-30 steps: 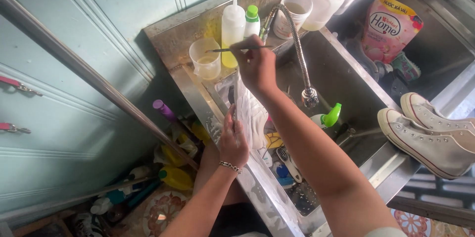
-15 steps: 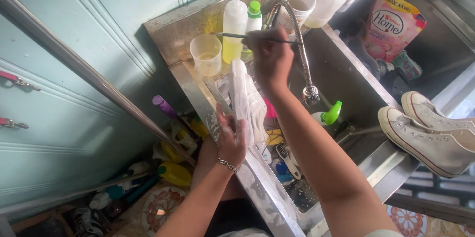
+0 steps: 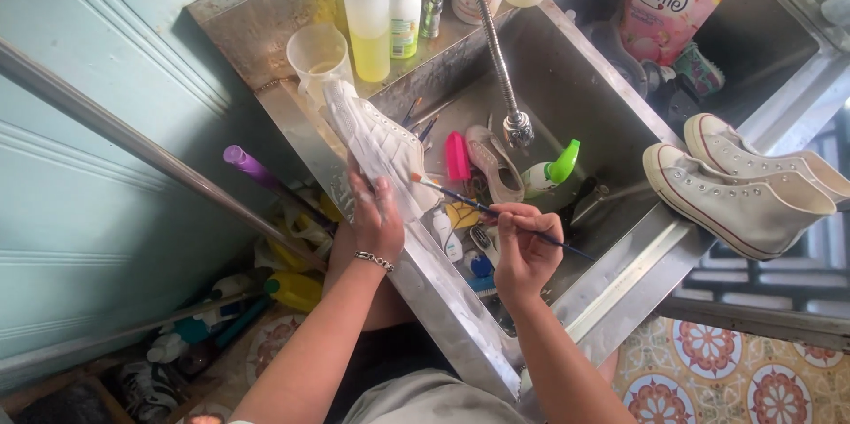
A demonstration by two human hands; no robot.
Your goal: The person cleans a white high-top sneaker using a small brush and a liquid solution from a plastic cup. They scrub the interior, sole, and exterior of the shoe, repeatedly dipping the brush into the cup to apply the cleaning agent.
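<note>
Your left hand [image 3: 379,216] grips the white shoe [image 3: 376,148] over the sink [image 3: 575,61], steadying it so your right hand's [image 3: 522,251] fingers, pinching the paintbrush [image 3: 496,210], can apparently dab its side.

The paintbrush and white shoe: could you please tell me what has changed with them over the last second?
The right hand brought the paintbrush down from near the bottles to the white shoe, bristles at its heel end. The left hand still holds the shoe on the sink edge.
</note>
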